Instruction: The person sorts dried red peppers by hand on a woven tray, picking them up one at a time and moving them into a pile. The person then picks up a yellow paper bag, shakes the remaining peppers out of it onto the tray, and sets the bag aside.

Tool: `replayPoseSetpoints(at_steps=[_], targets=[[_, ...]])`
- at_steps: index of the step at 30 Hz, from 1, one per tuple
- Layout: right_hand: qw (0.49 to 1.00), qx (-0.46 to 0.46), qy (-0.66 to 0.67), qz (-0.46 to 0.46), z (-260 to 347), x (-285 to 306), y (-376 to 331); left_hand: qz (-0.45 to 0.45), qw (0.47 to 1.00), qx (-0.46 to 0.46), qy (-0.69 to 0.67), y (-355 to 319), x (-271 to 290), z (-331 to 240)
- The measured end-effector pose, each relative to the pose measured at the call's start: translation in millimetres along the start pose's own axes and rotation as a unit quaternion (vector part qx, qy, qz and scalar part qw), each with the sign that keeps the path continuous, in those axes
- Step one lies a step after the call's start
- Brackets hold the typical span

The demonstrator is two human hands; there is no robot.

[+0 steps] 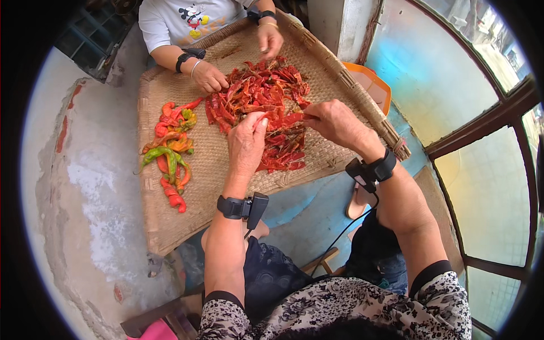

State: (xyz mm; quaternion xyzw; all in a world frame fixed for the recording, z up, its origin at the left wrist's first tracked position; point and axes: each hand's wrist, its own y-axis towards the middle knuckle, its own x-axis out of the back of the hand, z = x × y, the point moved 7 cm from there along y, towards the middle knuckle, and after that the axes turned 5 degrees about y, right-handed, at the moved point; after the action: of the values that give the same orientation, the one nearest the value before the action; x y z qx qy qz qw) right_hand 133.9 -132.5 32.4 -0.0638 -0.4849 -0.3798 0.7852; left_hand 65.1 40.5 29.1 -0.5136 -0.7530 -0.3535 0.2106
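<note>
Between my two hands stretches a red chili pepper (286, 120), split or flattened, above a heap of shrivelled red chili peppers (258, 90). My left hand (247, 141) pinches its left end between thumb and fingers. At the other end, my right hand (337, 126) grips it with closed fingers. The heap lies on a large woven tray (198, 187). To its left sits a smaller group of fresh red, orange and green peppers (170, 150), apart from the heap.
Across the tray a co-worker's hands (211, 78) reach to the heap's far side. An orange-rimmed container (371, 85) stands beyond the tray's right edge. A paned window (481, 187) runs along the right; a worn wall (85, 187) is on the left. A black cable (345, 229) hangs from my right wrist.
</note>
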Motion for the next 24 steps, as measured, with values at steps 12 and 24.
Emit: replayPoseSetpoints(at_steps=[12, 24], targets=[[0.937, -0.202, -0.012, -0.284, -107.5, 78.6, -19.9, -0.012, 0.999, 0.038, -0.037, -1.7, -4.6, 5.5], [0.983, 0.012, 0.164, -0.079, 25.8, -31.4, 7.5, -0.076, 0.951, 0.105, -0.282, -0.6, -9.9, 19.5]])
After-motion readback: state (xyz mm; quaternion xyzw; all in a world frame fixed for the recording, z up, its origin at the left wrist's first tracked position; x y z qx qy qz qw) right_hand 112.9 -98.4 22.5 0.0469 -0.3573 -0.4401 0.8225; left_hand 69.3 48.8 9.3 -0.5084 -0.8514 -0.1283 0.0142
